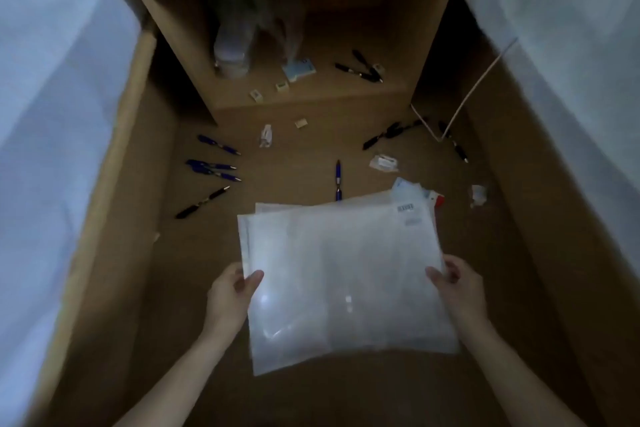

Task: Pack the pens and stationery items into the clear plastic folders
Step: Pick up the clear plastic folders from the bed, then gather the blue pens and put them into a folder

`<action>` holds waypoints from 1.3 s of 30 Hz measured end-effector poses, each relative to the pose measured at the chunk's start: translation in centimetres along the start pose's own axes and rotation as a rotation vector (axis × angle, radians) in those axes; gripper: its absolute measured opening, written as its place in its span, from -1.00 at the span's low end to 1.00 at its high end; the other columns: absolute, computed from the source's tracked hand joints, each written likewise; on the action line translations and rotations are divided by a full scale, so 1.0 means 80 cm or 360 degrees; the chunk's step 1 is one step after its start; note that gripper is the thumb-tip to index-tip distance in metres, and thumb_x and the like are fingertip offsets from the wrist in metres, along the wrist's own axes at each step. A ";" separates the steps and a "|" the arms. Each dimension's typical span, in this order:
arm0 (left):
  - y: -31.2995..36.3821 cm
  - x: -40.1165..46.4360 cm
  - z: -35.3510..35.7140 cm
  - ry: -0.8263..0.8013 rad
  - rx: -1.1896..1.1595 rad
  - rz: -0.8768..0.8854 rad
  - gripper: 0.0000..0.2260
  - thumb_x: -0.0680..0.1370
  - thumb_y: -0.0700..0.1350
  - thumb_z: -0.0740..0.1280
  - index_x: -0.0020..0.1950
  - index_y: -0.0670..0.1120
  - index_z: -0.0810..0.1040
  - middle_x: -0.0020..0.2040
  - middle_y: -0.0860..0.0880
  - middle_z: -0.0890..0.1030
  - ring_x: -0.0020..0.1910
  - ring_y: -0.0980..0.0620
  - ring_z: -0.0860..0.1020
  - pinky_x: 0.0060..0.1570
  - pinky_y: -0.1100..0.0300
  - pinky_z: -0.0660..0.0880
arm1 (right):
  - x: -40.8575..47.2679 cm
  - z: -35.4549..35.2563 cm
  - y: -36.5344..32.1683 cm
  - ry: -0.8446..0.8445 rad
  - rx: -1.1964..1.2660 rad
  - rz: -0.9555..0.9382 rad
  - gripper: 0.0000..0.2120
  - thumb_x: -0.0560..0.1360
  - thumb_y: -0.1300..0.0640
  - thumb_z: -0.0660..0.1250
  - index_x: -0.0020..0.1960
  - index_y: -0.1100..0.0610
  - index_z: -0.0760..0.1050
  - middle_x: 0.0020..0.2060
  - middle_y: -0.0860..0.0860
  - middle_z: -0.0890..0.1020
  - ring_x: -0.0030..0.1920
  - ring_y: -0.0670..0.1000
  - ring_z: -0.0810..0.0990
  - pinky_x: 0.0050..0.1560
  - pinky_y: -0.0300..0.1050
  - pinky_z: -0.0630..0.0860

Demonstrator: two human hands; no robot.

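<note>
Both hands holding the folders (346, 274) over the desk (294, 149): left hand (230, 298) and right hand (457, 291) pinching the near side edges. Nearest blue pen (338, 180) lies just beyond the far edge, pointing away, slightly closer to my right.

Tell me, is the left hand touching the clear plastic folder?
Touching. In the head view the left hand pinches the left edge of the clear plastic folder, its thumb lying on top of the sheet.

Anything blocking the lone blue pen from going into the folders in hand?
Nothing visible. The blue pen lies on bare desk just beyond the clear folders, which the left hand and right hand both hold.
</note>
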State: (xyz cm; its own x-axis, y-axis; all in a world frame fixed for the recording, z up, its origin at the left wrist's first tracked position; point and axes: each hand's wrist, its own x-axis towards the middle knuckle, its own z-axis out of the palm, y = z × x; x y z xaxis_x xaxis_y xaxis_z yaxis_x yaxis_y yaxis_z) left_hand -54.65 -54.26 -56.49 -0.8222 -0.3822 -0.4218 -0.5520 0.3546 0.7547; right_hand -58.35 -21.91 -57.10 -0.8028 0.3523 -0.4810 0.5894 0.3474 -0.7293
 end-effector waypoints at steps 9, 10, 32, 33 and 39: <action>-0.116 0.075 0.075 -0.0058 -0.0025 -0.0009 -0.87 0.48 -0.23 0.42 -0.15 -0.09 0.47 -0.25 -0.02 0.57 -0.23 -0.01 0.54 -0.29 0.33 0.43 | 0.069 0.054 0.129 0.0019 0.0065 -0.0040 -0.68 0.49 0.32 0.36 0.23 0.32 0.46 -0.04 0.20 0.57 -0.14 0.10 0.51 -0.27 -0.15 0.41; -0.121 0.079 0.077 -0.0049 -0.0027 -0.0009 -0.88 0.48 -0.22 0.42 -0.11 -0.14 0.48 -0.24 -0.05 0.58 -0.23 -0.03 0.55 -0.27 0.30 0.46 | 0.072 0.056 0.134 0.0025 0.0069 -0.0059 -0.68 0.48 0.32 0.37 0.22 0.31 0.47 -0.07 0.19 0.57 -0.16 0.10 0.52 -0.29 -0.19 0.41; -0.114 0.099 0.063 -0.0008 0.0843 0.0551 -0.59 0.57 -0.02 0.31 0.33 -0.20 0.38 0.24 -0.18 0.47 0.24 -0.15 0.45 0.18 0.05 0.37 | 0.107 0.033 0.103 -0.0008 -0.0208 -0.0379 -0.85 0.48 0.22 0.40 0.04 0.22 0.55 -0.12 0.12 0.59 -0.12 0.05 0.52 -0.16 -0.16 0.37; -0.111 0.102 0.062 -0.0047 0.0869 0.0638 -0.58 0.57 -0.03 0.31 0.35 -0.19 0.35 0.27 -0.16 0.44 0.26 -0.14 0.43 0.20 0.06 0.36 | 0.107 0.031 0.099 -0.0021 -0.0262 -0.0395 -0.87 0.48 0.22 0.40 0.02 0.17 0.55 -0.13 0.09 0.57 -0.12 0.03 0.51 -0.15 -0.16 0.36; -0.079 0.120 0.065 -0.0249 0.0856 0.0864 -0.50 0.56 -0.04 0.33 0.43 -0.17 0.28 0.38 -0.12 0.37 0.36 -0.07 0.37 0.29 0.15 0.26 | 0.120 0.024 0.078 -0.0220 -0.0243 -0.0387 -0.95 0.47 0.24 0.41 -0.08 0.18 0.55 -0.27 0.07 0.55 -0.33 -0.11 0.53 -0.30 -0.22 0.47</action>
State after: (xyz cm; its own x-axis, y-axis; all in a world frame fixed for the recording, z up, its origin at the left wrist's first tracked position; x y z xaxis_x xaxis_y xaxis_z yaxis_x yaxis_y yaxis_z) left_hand -59.81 -55.70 -67.92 -0.9844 0.0743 -0.1592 -0.0249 0.8379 0.5452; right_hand -62.59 -18.03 -67.21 -0.9204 0.1250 -0.3705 0.3768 0.5372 -0.7547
